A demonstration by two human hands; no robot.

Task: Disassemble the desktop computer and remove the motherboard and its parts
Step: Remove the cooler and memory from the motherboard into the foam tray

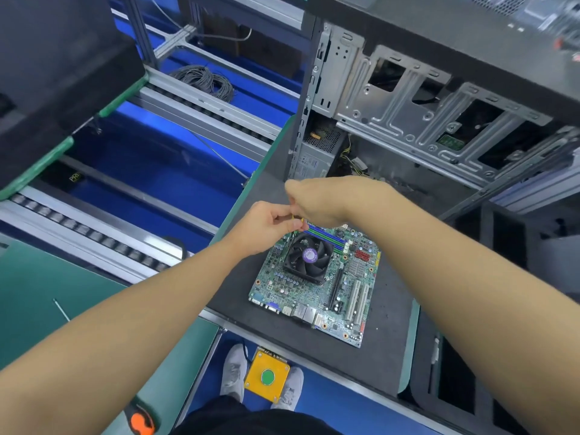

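You are pinching a small yellow bit [297, 218] with your left hand [266, 227] at the far edge of the motherboard [314, 287], which is lying flat on the mat [389, 315] outside the case [408, 120] for easy reaching, while your right hand [317, 199] is hiding its fingers, grip unclear.

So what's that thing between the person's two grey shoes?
A yellow box with a round green button, seen in the head view.
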